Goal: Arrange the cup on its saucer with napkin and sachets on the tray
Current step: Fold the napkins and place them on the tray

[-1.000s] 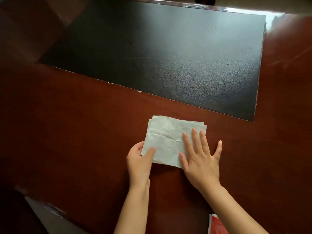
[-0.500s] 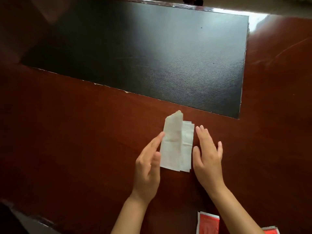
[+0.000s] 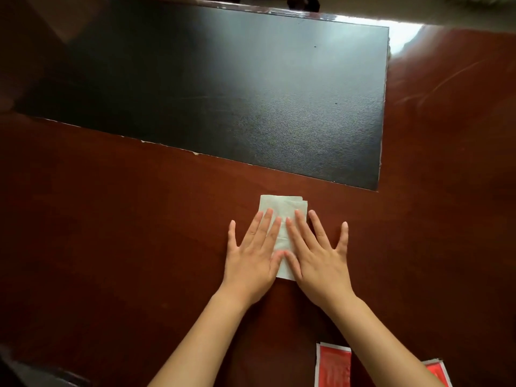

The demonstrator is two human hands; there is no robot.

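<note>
A white paper napkin [image 3: 282, 208], folded into a narrow strip, lies flat on the dark red wooden table. My left hand [image 3: 252, 250] and my right hand [image 3: 318, 255] rest palm down on it side by side, fingers spread, pressing it flat; neither grips it. Only the napkin's far end and a strip between the hands show. A red sachet [image 3: 333, 365] lies at the near edge below my right forearm, and a second red sachet [image 3: 437, 374] peeks out to its right. No cup, saucer or tray is in view.
A large black textured mat [image 3: 223, 88] is inset in the table [image 3: 111, 233] beyond the napkin. The table's far edge runs along the top of the view. A dark object sits at the bottom left corner.
The napkin was folded over from a wide sheet to a narrow strip by my left hand. Both hands have now come down flat on it.
</note>
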